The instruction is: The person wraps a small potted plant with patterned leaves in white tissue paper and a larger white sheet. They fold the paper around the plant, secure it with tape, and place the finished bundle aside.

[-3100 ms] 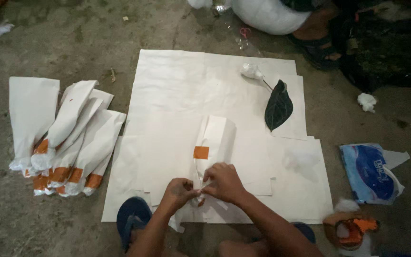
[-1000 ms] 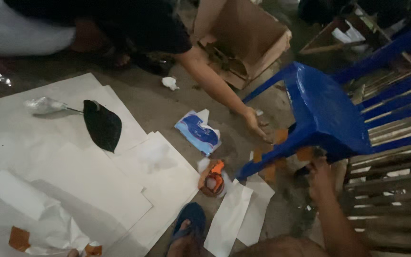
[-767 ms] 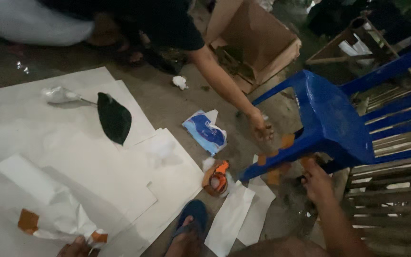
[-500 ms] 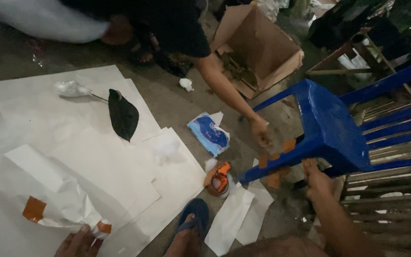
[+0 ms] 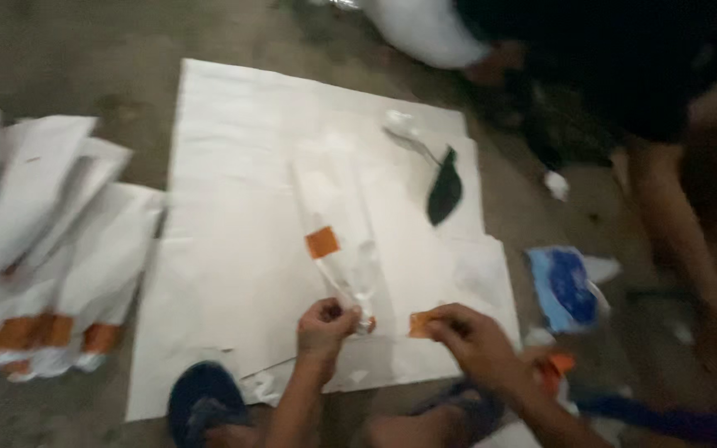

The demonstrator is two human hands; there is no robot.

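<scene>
The left hand pinched the narrow lower end of a white paper cone, which lay on the white sheets spread over the floor, an orange strip across its middle. The right hand, just beside it, held a small orange tape piece between closed fingers. Finished cones lay piled at left.

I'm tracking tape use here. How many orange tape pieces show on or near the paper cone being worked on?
2. One orange tape piece is stuck on the white rolled paper cone; another orange piece is pinched in the right hand's fingers. More may be hidden under the left hand.
</scene>
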